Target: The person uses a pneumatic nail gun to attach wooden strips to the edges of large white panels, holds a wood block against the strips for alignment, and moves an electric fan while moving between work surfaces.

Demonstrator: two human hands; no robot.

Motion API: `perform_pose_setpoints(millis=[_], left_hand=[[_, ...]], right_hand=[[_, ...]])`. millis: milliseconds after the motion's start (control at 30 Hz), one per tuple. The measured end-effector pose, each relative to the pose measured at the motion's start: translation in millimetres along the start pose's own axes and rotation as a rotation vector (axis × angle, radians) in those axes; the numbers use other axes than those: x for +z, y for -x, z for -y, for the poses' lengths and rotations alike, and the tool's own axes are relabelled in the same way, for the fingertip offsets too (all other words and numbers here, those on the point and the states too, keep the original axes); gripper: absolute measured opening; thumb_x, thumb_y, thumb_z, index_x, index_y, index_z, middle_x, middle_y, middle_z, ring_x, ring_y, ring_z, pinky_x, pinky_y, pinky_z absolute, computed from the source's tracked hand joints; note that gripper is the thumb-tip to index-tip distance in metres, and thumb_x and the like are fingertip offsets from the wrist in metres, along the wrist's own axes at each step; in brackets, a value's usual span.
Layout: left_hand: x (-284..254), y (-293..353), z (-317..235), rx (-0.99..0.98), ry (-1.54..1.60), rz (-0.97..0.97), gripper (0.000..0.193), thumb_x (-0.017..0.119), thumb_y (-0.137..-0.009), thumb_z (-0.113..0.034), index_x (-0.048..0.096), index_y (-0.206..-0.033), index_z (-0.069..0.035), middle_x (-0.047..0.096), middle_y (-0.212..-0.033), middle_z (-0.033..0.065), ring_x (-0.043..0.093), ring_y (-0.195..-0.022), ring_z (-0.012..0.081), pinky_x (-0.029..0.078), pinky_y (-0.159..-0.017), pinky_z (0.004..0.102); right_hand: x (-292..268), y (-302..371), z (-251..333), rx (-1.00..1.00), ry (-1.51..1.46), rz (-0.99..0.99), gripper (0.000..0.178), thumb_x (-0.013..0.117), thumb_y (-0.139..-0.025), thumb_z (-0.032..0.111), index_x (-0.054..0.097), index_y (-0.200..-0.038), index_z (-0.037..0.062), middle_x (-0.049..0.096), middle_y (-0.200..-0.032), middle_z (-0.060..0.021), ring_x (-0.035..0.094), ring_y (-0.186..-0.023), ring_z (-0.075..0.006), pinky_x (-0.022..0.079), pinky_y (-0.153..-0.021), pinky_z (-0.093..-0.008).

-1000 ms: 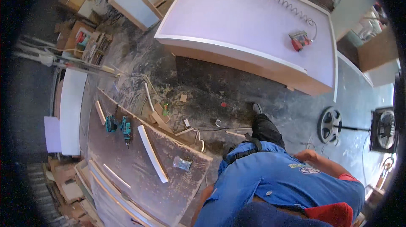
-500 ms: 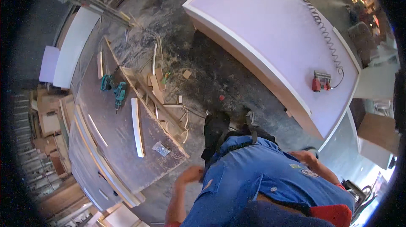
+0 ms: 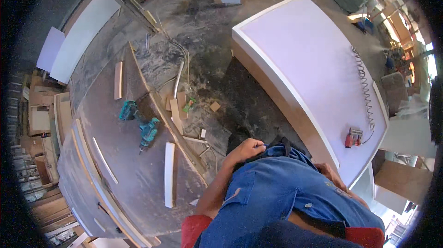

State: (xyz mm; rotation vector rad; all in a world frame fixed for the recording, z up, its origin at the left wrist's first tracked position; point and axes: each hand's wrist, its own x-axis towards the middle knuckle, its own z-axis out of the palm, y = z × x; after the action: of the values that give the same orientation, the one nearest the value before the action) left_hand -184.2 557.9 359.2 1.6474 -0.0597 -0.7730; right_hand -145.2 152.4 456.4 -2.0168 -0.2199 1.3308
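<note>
My left hand point(image 3: 248, 151) is at my waist, against the dark trousers point(image 3: 290, 148) just in front of the blue shirt point(image 3: 272, 183). Its fingers are curled in, and whatever lies under them is hidden. Along the other side of the shirt is my right hand point(image 3: 328, 172), near the edge of a large curved panel point(image 3: 295, 58) with a pale lilac top. Its fingers are mostly hidden by my body. On that panel lies a red and grey air nailer point(image 3: 353, 138) joined to a coiled hose point(image 3: 366, 91).
At left, a brown work board point(image 3: 134, 165) bears two teal power drills point(image 3: 148, 132) point(image 3: 128, 109), a white curved strip point(image 3: 170, 174) and a wood strip point(image 3: 118, 80). Offcuts point(image 3: 176, 114) and a hose lie on the dusty floor. White panels point(image 3: 87, 35) stand at far left.
My left hand has come up from beside my hip to the front of my waist. My right hand stays by my right side. The view has shifted, and the benches appear lower.
</note>
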Motion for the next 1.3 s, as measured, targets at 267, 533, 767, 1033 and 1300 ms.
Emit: perform_pose_setpoints(millis=[267,533,767,1033,1300], left_hand=[[-75,116,80,-0.332,-0.03,-0.619,0.034,0.065,-0.09,-0.032,0.064,-0.1,0.0,0.064,-0.078,0.0158,0.062,-0.071,0.0217,0.046,-0.065,0.038],[-95,130,95,-0.572,0.138,-1.271,0.028,0.056,-0.093,-0.027,0.062,-0.1,-0.001,0.064,-0.082,0.0235,0.064,-0.077,0.037,0.046,-0.067,0.0459],[32,81,193,-0.762,0.829,-1.521,0.034,0.06,-0.092,-0.035,0.066,-0.095,-0.001,0.066,-0.078,0.0189,0.064,-0.073,0.0264,0.047,-0.069,0.0378],[-2,-79,128,-0.49,1.604,-1.823,0.034,0.059,-0.093,-0.034,0.066,-0.096,-0.001,0.066,-0.078,0.0191,0.065,-0.075,0.0261,0.048,-0.071,0.0384],[-34,-178,17,-0.627,1.861,-1.859,0.033,0.058,-0.093,-0.033,0.066,-0.097,-0.001,0.066,-0.079,0.0192,0.065,-0.076,0.0268,0.049,-0.072,0.039]], right_hand=[[-41,-114,117,0.06,-0.516,0.091,0.036,0.067,-0.091,0.031,0.066,-0.111,0.0002,0.067,-0.1,-0.0034,0.059,-0.09,-0.0149,0.048,-0.08,-0.0315],[39,-392,202,-0.304,-0.012,-0.3,0.036,0.068,-0.09,0.038,0.069,-0.079,0.0034,0.062,-0.074,-0.001,0.055,-0.072,-0.0107,0.046,-0.065,-0.03],[-13,-495,275,-0.099,0.055,0.162,0.043,0.069,-0.088,0.042,0.066,-0.102,0.0016,0.064,-0.098,-0.0083,0.057,-0.092,-0.0196,0.045,-0.082,-0.0367],[-2,-681,490,-0.241,0.516,0.246,0.048,0.055,-0.097,0.044,0.064,-0.117,0.0013,0.068,-0.109,-0.0103,0.065,-0.091,-0.0201,0.052,-0.085,-0.0349],[20,-694,599,0.207,0.275,0.753,0.053,0.053,-0.095,0.053,0.064,-0.117,0.0054,0.067,-0.115,-0.0089,0.063,-0.101,-0.0205,0.05,-0.093,-0.0366]])
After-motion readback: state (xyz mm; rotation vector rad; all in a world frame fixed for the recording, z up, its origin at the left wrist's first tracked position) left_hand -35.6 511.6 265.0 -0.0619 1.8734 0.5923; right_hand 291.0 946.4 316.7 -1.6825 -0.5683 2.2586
